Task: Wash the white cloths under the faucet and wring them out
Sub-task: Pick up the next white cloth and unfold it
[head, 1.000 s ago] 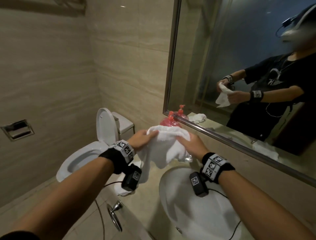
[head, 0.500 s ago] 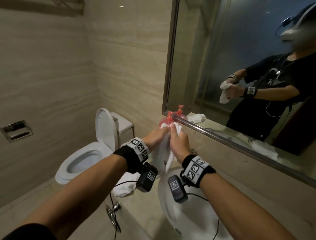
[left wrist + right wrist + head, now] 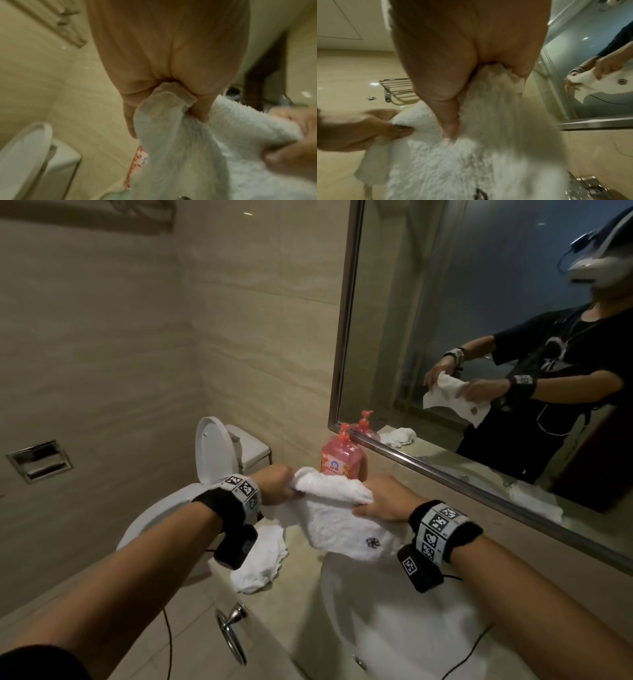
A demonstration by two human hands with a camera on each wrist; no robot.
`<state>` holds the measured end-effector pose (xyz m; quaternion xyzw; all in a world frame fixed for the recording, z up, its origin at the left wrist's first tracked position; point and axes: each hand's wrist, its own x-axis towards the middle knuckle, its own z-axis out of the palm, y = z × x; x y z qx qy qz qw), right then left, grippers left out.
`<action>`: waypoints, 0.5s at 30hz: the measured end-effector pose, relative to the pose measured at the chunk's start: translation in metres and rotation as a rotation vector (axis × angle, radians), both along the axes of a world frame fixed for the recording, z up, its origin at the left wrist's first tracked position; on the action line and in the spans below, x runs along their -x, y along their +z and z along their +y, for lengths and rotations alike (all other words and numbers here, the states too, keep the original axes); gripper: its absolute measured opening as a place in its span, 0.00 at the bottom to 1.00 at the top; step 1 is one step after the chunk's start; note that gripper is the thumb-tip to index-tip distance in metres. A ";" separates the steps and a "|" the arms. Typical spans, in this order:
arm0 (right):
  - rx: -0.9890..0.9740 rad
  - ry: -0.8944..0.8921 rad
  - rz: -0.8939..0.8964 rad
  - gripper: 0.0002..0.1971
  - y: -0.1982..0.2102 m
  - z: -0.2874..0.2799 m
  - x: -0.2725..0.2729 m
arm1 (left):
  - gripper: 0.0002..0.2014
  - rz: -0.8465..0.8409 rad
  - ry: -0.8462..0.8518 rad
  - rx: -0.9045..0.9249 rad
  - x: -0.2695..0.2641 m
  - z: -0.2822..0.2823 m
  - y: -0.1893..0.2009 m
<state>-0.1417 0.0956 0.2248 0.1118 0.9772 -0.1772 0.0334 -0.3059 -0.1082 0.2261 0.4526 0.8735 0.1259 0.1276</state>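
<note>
White terry cloth (image 3: pixel 342 518): spread over white basin (image 3: pixel 394 628), centre frame.
Left hand (image 3: pixel 274 484): clenched on left corner.
Right hand (image 3: pixel 383 501): pinching right edge.
Advice: twist ends oppositely, low over basin.

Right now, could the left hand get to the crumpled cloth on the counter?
Probably yes, but not freely: the left hand grips the held cloth. The crumpled cloth lies just below that wrist, uncovered.

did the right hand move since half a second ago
Yes. The right hand has pulled away from the left hand, rightward of the pink soap bottle, spreading the white cloth.
</note>
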 end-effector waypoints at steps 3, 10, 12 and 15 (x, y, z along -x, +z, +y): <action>0.200 -0.095 0.022 0.11 -0.006 0.012 -0.001 | 0.15 -0.242 0.057 -0.255 0.000 -0.001 -0.004; 0.797 -0.554 0.483 0.10 -0.016 -0.009 0.006 | 0.24 -1.014 0.226 -0.570 -0.022 0.019 -0.002; 0.872 -0.545 0.523 0.11 -0.020 -0.037 0.017 | 0.31 -1.003 0.301 -0.605 -0.030 0.031 0.001; 0.898 -0.481 0.600 0.16 -0.017 -0.065 0.035 | 0.35 -0.911 0.352 -0.606 -0.046 0.050 0.004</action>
